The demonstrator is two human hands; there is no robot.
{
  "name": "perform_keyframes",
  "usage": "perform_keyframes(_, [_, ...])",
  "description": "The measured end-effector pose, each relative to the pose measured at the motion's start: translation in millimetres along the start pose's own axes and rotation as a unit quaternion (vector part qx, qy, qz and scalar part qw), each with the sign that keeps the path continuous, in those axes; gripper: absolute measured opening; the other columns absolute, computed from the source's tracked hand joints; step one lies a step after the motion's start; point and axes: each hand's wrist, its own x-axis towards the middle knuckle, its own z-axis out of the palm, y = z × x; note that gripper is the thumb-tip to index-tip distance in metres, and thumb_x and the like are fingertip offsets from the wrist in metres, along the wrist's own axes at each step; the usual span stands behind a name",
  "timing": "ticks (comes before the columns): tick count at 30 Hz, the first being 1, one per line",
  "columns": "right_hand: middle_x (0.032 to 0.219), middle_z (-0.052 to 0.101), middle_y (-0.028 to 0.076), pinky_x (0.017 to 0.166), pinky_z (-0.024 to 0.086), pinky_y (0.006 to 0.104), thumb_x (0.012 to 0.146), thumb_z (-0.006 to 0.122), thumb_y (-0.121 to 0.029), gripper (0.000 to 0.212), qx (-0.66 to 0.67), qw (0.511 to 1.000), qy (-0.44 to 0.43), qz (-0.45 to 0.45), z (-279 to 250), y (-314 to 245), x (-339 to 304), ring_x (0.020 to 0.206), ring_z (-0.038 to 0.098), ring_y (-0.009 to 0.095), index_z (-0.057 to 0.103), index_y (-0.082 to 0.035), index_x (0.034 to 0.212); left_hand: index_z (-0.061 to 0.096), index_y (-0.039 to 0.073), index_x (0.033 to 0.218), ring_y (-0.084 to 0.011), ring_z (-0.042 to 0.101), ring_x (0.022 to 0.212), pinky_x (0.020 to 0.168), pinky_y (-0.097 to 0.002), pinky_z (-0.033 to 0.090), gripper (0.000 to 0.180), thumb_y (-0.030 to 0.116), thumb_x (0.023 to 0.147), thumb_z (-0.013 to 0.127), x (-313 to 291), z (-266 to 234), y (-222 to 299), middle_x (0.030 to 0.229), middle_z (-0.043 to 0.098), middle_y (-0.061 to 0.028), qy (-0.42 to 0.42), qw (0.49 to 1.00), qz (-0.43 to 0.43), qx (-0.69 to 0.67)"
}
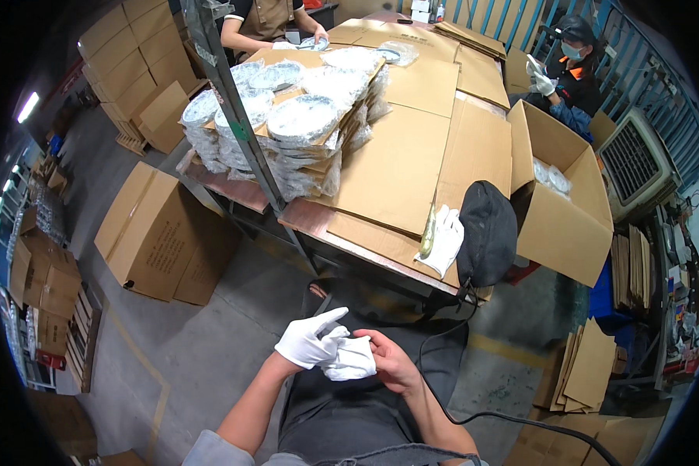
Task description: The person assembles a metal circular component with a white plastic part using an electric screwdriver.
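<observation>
While the left hand (307, 342) is holding a seemingly light, soft glove (353, 361), the right hand (396, 365) is sensibly pinching its edge.

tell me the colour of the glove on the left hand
The glove is white, showing best in the head view.

We list: wearer's hands (307, 342), two; white gloves (351, 360) at them, two, one worn, one loose; worktops (311, 215), one; white gloves on it, at least one; black fabric items (487, 233), one; open cartons (567, 237) at its right side, one; grilled units (637, 159), one; co-workers (579, 89), two; wrapped discs (303, 120), overlapping, uncounted.
</observation>
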Motion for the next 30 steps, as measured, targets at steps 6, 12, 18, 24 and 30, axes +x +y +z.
perform_keyframes(6, [0.102,0.066,0.006,0.08,0.049,0.0241,0.091,0.062,-0.006,0.027,-0.131,0.988,0.082,-0.015,-27.9,8.4,-0.9,0.09,0.062,0.01,0.058,0.001,0.117,0.06,0.003,0.129,-0.0153,0.069,0.076,0.074,-0.0282,0.056,0.045,0.007,0.084,0.063,7.5,-6.0,4.0,0.088,0.072,-0.0112,-0.025,0.995,0.058,0.078])
perform_keyframes(12, [0.094,0.062,0.002,0.075,0.046,0.0226,0.091,0.055,0.0,0.019,-0.187,0.95,0.214,-0.129,-30.0,13.4,-5.9,0.081,0.056,0.007,0.058,0.0,0.109,0.06,-0.001,0.124,-0.0101,0.062,0.065,0.06,-0.0256,0.053,0.034,0.007,0.091,0.054,24.4,-16.5,-41.5,0.085,0.072,-0.0092,0.254,0.962,-0.095,0.009])
perform_keyframes(18, [0.092,0.067,0.003,0.072,0.049,0.0232,0.088,0.068,-0.007,0.021,-0.273,0.916,0.246,-0.163,-38.7,28.6,-2.6,0.082,0.061,0.007,0.064,0.002,0.106,0.071,0.013,0.079,-0.0259,0.069,0.071,0.068,-0.035,0.057,0.008,0.017,0.076,0.065,7.2,32.6,-25.3,0.075,0.069,-0.0073,0.074,0.981,0.04,0.178])
perform_keyframes(24, [0.088,0.067,0.013,0.07,0.052,0.0284,0.085,0.064,-0.003,0.021,-0.544,0.753,0.222,-0.295,-13.0,33.7,-1.8,0.077,0.067,0.021,0.067,0.003,0.105,0.072,0.008,0.09,-0.0208,0.068,0.068,0.065,-0.0319,0.053,0.016,0.019,0.078,0.071,-7.9,59.1,-21.9,0.077,0.069,-0.0132,-0.007,0.993,-0.104,0.051])
perform_keyframes(30, [0.079,0.064,0.008,0.063,0.052,0.0365,0.076,0.065,-0.003,0.023,-0.631,0.652,0.205,-0.368,-18.5,28.1,-7.2,0.069,0.064,0.025,0.069,-0.01,0.097,0.07,0.002,0.08,-0.0111,0.06,0.06,0.059,-0.0296,0.049,0.02,0.02,0.088,0.067,14.4,43.3,-33.5,0.068,0.067,-0.0132,0.128,0.969,-0.197,0.078])
